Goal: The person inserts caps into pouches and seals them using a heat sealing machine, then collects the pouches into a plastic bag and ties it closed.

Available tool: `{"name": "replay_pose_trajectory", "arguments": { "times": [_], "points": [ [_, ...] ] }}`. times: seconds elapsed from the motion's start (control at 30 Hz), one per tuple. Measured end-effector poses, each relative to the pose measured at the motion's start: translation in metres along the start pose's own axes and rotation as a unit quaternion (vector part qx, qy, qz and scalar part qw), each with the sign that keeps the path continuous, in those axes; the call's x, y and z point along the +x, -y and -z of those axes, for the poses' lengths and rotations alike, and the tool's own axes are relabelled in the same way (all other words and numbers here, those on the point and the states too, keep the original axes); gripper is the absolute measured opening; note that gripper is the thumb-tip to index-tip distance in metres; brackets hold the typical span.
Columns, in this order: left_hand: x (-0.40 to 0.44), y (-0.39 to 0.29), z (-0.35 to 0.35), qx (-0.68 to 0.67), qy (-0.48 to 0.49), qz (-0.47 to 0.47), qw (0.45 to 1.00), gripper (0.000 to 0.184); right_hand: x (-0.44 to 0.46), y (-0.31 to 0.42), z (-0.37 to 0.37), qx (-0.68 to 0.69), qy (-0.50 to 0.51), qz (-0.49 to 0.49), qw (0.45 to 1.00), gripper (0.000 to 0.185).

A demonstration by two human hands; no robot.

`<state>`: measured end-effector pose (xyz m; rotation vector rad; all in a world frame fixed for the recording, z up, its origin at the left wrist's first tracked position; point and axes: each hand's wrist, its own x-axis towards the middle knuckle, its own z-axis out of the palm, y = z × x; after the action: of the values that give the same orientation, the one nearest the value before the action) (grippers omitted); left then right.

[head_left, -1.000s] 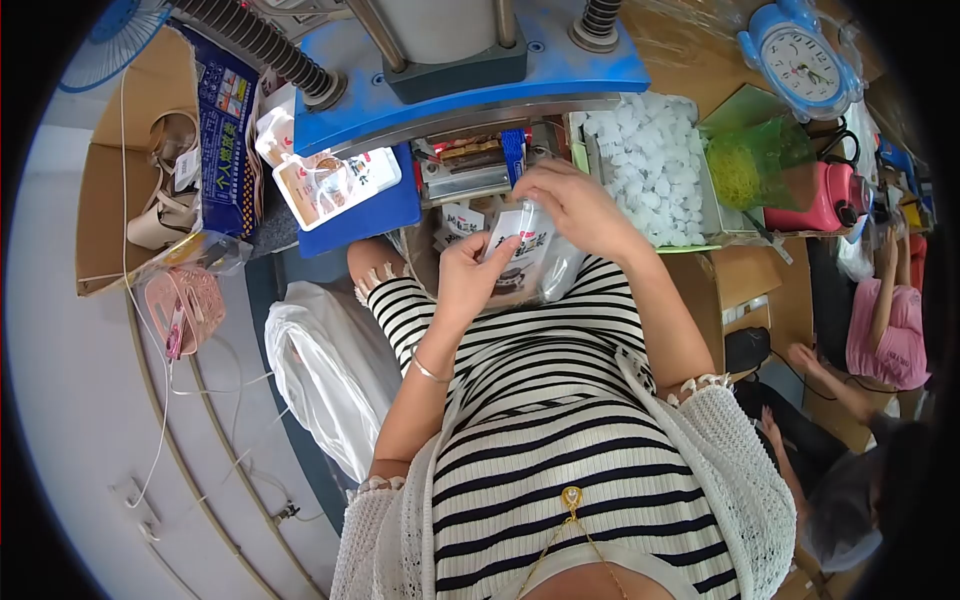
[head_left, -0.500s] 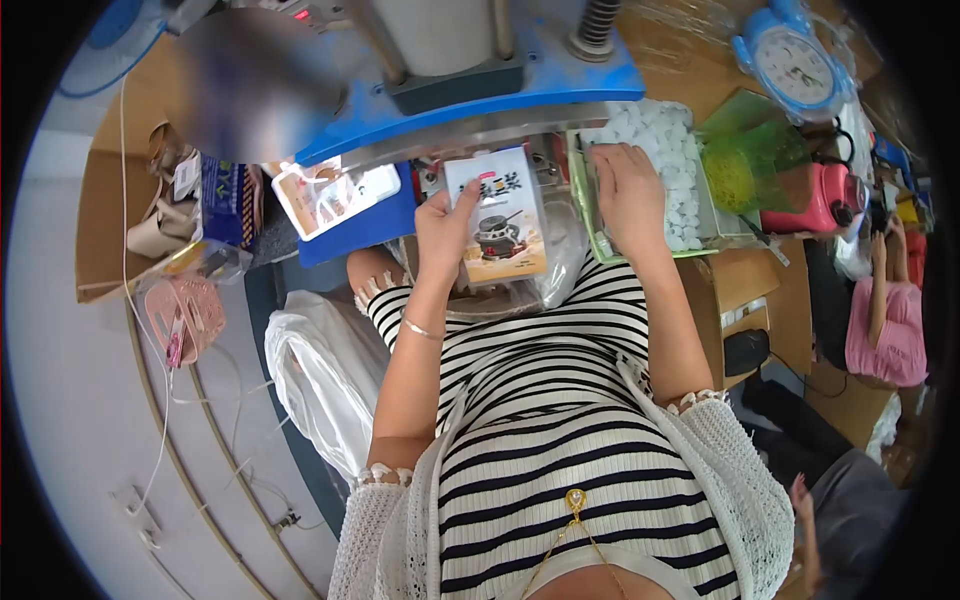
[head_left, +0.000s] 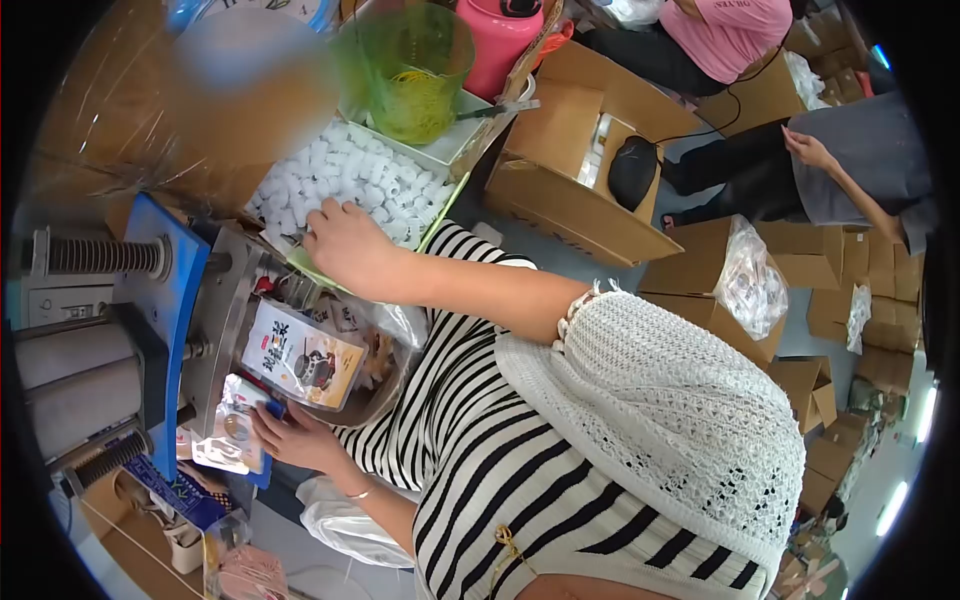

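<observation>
My right hand (head_left: 352, 250) reaches over the near edge of a box (head_left: 438, 225) of small white plastic pieces (head_left: 345, 170). Its fingers are curled down among the pieces; their tips are hidden, so I cannot see what they hold. My left hand (head_left: 300, 440) has its fingers apart beside a blue pad (head_left: 262, 470) with a shiny printed sheet or pouch (head_left: 228, 435) on it. Between the two hands lies a white and yellow printed pouch (head_left: 303, 352), on top of other packets in a clear plastic-lined container (head_left: 395, 340) by my lap.
A machine with a blue plate (head_left: 160, 300) and springs stands beside the container. Behind the white pieces are a green clear tub (head_left: 410, 85) and a pink bottle (head_left: 500, 45). Open cardboard boxes (head_left: 570, 160) stand on the floor, near a person in grey (head_left: 865, 160) and one in pink (head_left: 735, 35).
My view has swung round towards the box of white pieces. My left hand has let go of the printed pouch and moved to the blue pad. My right hand remains at the box.
</observation>
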<state>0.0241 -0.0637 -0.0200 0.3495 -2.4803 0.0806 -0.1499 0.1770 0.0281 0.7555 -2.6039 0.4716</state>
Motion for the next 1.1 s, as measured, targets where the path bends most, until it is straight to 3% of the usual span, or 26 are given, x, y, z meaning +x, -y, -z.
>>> {"name": "replay_pose_trajectory", "arguments": {
  "times": [0.07, 0.2, 0.3, 0.43, 0.5, 0.77, 1.1],
  "points": [
    [-0.012, -0.004, 0.004, -0.057, 0.018, 0.062, 0.996, 0.028, -0.003, 0.002, -0.006, -0.026, 0.019, 0.002, 0.999, 0.017],
    [-0.015, 0.007, -0.004, -0.126, 0.009, 0.083, 0.989, 0.024, 0.002, -0.002, -0.018, -0.010, 0.018, 0.003, 1.000, 0.018],
    [-0.018, 0.010, -0.002, -0.169, -0.016, 0.040, 0.985, 0.023, -0.003, -0.005, -0.002, 0.009, -0.011, 0.013, 1.000, 0.018],
    [-0.015, 0.010, -0.004, -0.105, -0.058, -0.002, 0.993, 0.022, -0.012, -0.013, 0.015, -0.010, -0.004, 0.022, 1.000, 0.021],
    [-0.014, 0.014, -0.005, -0.135, -0.055, 0.022, 0.989, 0.022, -0.012, -0.011, 0.020, -0.025, 0.088, 0.016, 0.996, 0.022],
    [-0.009, 0.021, -0.003, -0.154, -0.014, 0.065, 0.986, 0.026, -0.016, -0.017, 0.011, 0.039, 0.060, 0.022, 0.997, 0.019],
    [-0.006, 0.019, -0.005, -0.161, -0.005, 0.088, 0.983, 0.032, -0.010, -0.016, 0.025, -0.063, 0.069, 0.042, 0.995, 0.014]
  ]
}}
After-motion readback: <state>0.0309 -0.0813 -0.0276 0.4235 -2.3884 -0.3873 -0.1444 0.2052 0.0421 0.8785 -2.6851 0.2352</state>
